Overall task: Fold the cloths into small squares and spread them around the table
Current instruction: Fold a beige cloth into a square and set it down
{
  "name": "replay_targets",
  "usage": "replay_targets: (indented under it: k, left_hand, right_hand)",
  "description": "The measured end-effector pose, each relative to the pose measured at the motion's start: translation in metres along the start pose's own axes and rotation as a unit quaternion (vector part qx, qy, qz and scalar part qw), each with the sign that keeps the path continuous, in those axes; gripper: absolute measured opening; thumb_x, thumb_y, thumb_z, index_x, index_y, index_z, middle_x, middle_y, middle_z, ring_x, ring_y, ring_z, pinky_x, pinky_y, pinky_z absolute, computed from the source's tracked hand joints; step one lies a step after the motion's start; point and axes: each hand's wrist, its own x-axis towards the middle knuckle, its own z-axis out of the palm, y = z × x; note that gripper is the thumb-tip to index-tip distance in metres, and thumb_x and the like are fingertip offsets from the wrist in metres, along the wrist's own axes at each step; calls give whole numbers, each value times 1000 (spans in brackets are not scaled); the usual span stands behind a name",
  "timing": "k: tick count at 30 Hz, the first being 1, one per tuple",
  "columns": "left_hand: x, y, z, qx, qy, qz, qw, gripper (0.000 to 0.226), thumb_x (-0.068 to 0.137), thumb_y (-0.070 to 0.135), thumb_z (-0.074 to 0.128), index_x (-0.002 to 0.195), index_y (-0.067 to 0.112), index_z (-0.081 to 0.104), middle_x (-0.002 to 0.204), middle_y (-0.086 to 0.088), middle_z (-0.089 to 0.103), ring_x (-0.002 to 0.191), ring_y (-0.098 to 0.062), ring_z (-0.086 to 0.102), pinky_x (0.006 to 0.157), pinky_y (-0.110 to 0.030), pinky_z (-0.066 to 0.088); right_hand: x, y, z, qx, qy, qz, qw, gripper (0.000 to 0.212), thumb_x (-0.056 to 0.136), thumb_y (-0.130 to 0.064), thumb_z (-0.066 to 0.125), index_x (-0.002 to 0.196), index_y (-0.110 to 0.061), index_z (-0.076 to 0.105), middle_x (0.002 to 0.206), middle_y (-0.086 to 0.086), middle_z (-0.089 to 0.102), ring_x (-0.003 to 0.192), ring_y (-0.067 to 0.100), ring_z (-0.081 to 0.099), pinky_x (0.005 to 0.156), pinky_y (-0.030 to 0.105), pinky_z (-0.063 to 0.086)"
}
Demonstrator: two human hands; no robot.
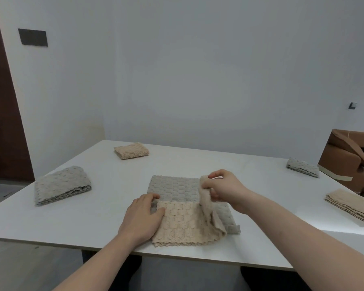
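A beige cloth (pixel 181 223) lies on top of a flat grey cloth (pixel 174 186) at the near middle of the white table (pixel 88 217). My left hand (pixel 142 217) rests on the beige cloth's left edge with fingers fairly straight. My right hand (pixel 224 189) pinches the beige cloth's right edge and lifts it up off the grey one. Folded cloths lie spread on the table: a grey one (pixel 61 184) at the left, a beige one (pixel 131 150) at the far left, a small grey one (pixel 302 170) at the far right, a beige one (pixel 351 203) at the right edge.
An open cardboard box (pixel 349 158) stands beyond the table's right side. White walls close in behind the table. A dark door (pixel 0 114) is at the far left. The table's front edge runs just before my forearms.
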Motion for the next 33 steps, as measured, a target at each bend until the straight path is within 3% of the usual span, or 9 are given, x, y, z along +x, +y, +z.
replay_targets:
  k: [4,7,11,15,18,22,27,33]
  left_hand:
    - [-2,-1,-2,-50,9,22,998,19,95,36,60,112,43,59,124,29,50,120,-3,43,96,-26,37]
    - [0,-3,-1,-81,16,22,996,8,95,36,63,95,40,69,119,35,49,121,-3,42,97,-26,32]
    - [4,-4,-3,-116,12,20,993,22,87,50,61,80,40,79,118,32,57,123,-5,46,107,-35,37]
    - [3,-6,-2,-134,21,30,990,38,79,73,54,80,45,79,109,33,64,120,-1,52,107,-39,44]
    - [1,-4,-1,-124,24,38,991,40,77,79,61,80,43,79,110,36,63,120,3,51,108,-36,42]
    - [-1,0,-4,-129,15,33,991,29,82,69,67,79,42,79,111,43,58,122,5,47,110,-36,39]
    - [1,-1,-3,-129,31,27,991,18,88,44,75,72,36,78,111,32,64,119,1,50,110,-39,40]
    - [7,-10,2,-91,53,21,994,31,89,35,72,59,28,70,104,30,65,113,-5,56,103,-39,46]
  right_hand:
    - [2,-1,36,23,-14,-8,1000,27,85,1,70,109,-5,58,88,12,61,43,12,58,56,30,57]
    - [2,3,56,31,-28,-6,999,26,86,4,69,109,-3,58,95,14,62,46,14,63,56,32,61]
    - [0,14,71,28,-50,-1,998,29,87,0,72,112,-4,58,101,13,62,59,18,68,68,38,65]
    - [-1,22,64,39,-47,-35,998,32,84,6,71,111,-6,60,111,13,68,80,25,73,74,40,65]
    - [-1,31,45,-52,9,-127,990,26,83,2,70,102,-15,65,105,-1,73,82,21,75,75,37,64]
    - [-1,49,25,-174,66,-206,961,26,86,-5,63,94,-29,65,102,-14,69,89,3,67,77,25,57]
    - [2,70,27,-270,5,-238,933,27,94,-25,62,118,-38,64,134,-25,57,126,-4,50,109,23,38]
    - [8,88,46,-347,-67,-232,906,44,103,-35,50,148,-35,50,160,-18,36,149,3,28,123,23,16]
